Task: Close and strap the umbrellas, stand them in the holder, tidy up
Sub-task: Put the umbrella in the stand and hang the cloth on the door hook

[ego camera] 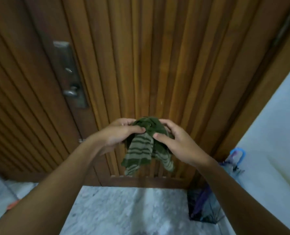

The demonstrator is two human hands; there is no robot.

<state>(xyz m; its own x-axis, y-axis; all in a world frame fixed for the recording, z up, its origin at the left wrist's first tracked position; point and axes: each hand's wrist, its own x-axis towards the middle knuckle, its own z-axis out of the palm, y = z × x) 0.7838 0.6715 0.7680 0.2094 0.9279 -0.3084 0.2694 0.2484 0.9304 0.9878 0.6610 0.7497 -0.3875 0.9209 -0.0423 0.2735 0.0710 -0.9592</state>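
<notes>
A ribbed wooden door (141, 65) filled most of the frame, with pale marble floor (124, 209) along the bottom and a white wall (268, 133) at the right. At lower right the dark umbrella holder (202, 211) stood in the corner with blue-handled umbrellas (229, 167) upright in it. A metal lock plate (71, 73) sat upper left. At centre, my left hand (118, 134) and right hand (174, 143) both gripped a bunched green striped cloth (141, 150), fingers curled into it, its ends hanging.
</notes>
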